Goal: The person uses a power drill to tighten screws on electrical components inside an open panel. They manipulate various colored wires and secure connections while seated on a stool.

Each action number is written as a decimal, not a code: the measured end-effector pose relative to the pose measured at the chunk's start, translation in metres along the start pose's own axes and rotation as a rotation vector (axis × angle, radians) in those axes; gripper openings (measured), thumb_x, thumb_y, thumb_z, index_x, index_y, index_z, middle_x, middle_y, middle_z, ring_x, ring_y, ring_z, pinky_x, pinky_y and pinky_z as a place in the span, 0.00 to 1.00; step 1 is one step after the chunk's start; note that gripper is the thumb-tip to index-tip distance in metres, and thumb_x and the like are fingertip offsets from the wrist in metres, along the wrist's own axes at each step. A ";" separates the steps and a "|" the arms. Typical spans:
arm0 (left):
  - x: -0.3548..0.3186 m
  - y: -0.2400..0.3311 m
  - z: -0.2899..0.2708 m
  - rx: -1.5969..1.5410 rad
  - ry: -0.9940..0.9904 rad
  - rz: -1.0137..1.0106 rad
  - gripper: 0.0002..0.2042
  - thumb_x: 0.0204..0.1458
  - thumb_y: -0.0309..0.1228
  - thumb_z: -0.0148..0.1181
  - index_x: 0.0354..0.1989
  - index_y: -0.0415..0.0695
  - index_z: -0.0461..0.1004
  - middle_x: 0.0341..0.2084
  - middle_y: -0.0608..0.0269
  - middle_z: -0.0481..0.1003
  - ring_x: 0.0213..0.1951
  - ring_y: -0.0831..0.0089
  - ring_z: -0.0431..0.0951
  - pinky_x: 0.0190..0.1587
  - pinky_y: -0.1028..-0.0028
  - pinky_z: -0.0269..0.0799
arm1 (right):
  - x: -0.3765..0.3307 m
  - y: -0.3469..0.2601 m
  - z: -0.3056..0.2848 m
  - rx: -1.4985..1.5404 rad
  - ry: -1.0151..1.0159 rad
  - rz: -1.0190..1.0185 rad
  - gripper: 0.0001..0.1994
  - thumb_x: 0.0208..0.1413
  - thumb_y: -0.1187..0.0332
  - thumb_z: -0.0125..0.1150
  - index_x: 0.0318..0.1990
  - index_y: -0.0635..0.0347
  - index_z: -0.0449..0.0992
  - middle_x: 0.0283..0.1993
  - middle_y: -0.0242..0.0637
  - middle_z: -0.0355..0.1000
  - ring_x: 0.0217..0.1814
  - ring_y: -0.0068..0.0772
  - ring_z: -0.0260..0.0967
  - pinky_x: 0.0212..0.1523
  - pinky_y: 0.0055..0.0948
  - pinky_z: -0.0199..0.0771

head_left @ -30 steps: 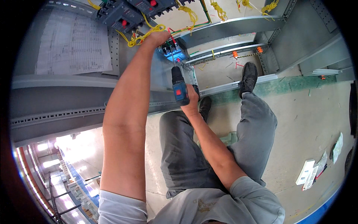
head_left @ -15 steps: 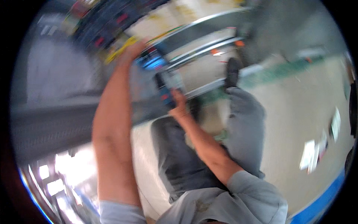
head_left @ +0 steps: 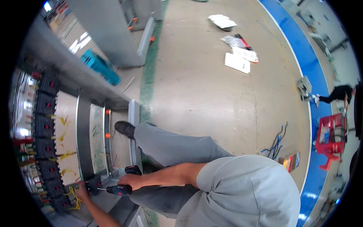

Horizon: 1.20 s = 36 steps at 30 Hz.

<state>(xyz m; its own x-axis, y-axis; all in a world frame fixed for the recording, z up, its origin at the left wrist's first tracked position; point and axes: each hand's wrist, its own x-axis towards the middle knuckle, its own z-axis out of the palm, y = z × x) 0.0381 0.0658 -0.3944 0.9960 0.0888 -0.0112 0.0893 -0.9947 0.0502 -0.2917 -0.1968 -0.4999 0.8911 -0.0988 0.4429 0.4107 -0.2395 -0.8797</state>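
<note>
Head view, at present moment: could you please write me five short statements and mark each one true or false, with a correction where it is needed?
1. The right hand holds a power drill. True.
2. The left hand holds a second drill. False: no drill is in the left hand; it is beside the yellow wires.
3. White packages lie on the floor. True.
4. The red crate is near the left edge of the picture. False: the red crate is near the right edge.
5. The person wears grey trousers. True.
</note>
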 end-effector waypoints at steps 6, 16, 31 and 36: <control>-0.129 -0.008 0.027 -0.538 0.198 0.217 0.23 0.64 0.45 0.58 0.53 0.35 0.80 0.48 0.44 0.82 0.48 0.51 0.82 0.51 0.58 0.76 | 0.035 -0.036 -0.124 0.131 -0.037 0.255 0.32 0.44 0.59 0.76 0.58 0.61 0.77 0.51 0.52 0.79 0.53 0.52 0.77 0.55 0.47 0.76; -0.453 0.067 0.053 -0.579 0.345 0.284 0.12 0.53 0.27 0.64 0.45 0.42 0.83 0.53 0.48 0.78 0.53 0.48 0.78 0.55 0.57 0.75 | 0.045 -0.100 -0.264 0.971 0.282 0.490 0.16 0.63 0.66 0.66 0.55 0.61 0.76 0.34 0.31 0.71 0.32 0.26 0.70 0.41 0.34 0.75; -0.484 0.026 0.067 -0.688 0.402 0.149 0.12 0.54 0.30 0.61 0.45 0.40 0.81 0.56 0.48 0.76 0.56 0.48 0.77 0.61 0.55 0.72 | 0.059 -0.100 -0.157 0.935 -0.013 0.640 0.13 0.66 0.57 0.66 0.47 0.56 0.77 0.30 0.30 0.69 0.28 0.24 0.66 0.33 0.30 0.70; -0.501 0.025 0.063 -0.653 0.388 0.138 0.13 0.53 0.30 0.59 0.45 0.38 0.80 0.58 0.49 0.74 0.58 0.48 0.75 0.62 0.54 0.70 | 0.050 -0.116 -0.139 0.968 -0.054 0.588 0.16 0.64 0.50 0.67 0.46 0.52 0.77 0.31 0.27 0.69 0.29 0.20 0.66 0.32 0.27 0.69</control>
<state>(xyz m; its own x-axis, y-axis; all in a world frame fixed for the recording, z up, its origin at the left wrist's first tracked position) -0.4588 -0.0066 -0.4504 0.9188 0.0972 0.3826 -0.1703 -0.7768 0.6063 -0.3220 -0.3084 -0.3520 0.9927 0.0979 -0.0706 -0.1185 0.6807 -0.7229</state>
